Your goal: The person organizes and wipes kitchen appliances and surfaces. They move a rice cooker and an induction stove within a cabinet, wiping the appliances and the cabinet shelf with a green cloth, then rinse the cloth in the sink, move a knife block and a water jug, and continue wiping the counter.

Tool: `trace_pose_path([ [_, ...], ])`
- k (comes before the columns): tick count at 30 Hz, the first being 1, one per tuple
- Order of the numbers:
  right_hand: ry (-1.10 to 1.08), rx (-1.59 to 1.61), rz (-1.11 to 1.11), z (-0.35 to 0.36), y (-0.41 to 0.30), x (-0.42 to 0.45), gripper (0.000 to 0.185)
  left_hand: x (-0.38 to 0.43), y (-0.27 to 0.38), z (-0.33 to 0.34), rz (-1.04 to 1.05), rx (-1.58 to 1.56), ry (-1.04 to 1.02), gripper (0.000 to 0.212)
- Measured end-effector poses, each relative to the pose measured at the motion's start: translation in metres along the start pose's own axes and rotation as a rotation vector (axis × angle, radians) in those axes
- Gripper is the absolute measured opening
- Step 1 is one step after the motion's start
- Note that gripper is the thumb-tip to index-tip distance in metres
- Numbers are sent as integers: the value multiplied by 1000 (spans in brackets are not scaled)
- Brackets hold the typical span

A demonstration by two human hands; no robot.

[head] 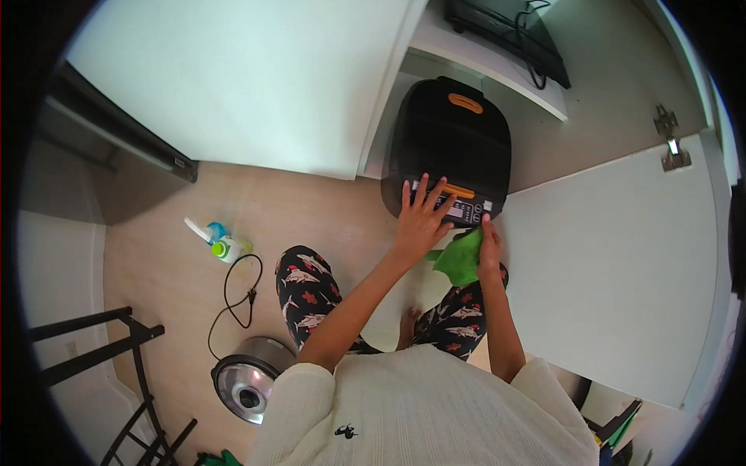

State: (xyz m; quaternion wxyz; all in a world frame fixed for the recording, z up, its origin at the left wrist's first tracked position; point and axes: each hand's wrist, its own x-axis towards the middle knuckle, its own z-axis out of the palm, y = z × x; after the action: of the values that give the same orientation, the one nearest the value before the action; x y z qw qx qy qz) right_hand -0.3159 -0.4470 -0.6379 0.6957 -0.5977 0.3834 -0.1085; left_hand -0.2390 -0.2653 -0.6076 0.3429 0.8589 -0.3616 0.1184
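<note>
A black multicooker (453, 137) with orange trim and a button panel (463, 211) sits partly inside the low compartment of a white cabinet. My left hand (421, 228) lies with spread fingers over the panel's left side and front edge. At the front right corner, my right hand (491, 247) grips a green cloth (460, 259). The right fingertips are against or very close to the cooker's corner. The cloth hangs below the front edge, above my knee. Part of the panel is hidden beneath my left fingers.
An open cabinet door (606, 262) stands to the right. A black appliance (513, 35) with a cord rests on the shelf above. On the floor at left are a spray bottle (215, 232), a green-capped bottle (228, 250), a power cord (252, 294), a lidded steel cooker (247, 381) and a black metal frame (137, 335).
</note>
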Motion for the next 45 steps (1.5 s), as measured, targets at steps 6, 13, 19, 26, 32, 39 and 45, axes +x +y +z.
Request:
trace_pose_path([
  [6,1,-3,-79,1,-17,-22,61,15,19,4,122,346,-38,59],
  [13,314,-161,-371,2,-31,-41,58,10,34,4,160,433,-74,60],
  [19,341,-356,-665,-15,-73,-51,53,4,39,-2,195,561,1,55],
  [26,-43,-521,-320,-46,-97,13,43,2,50,-9,225,551,-35,57],
  [32,-180,-146,-129,-49,-137,5,39,-1,50,-10,218,556,-33,57],
  [39,-71,-220,-544,-32,-212,2,39,3,50,-12,203,497,-24,57],
  [45,-72,-422,-520,-28,-242,6,37,-1,47,-13,172,503,-54,62],
])
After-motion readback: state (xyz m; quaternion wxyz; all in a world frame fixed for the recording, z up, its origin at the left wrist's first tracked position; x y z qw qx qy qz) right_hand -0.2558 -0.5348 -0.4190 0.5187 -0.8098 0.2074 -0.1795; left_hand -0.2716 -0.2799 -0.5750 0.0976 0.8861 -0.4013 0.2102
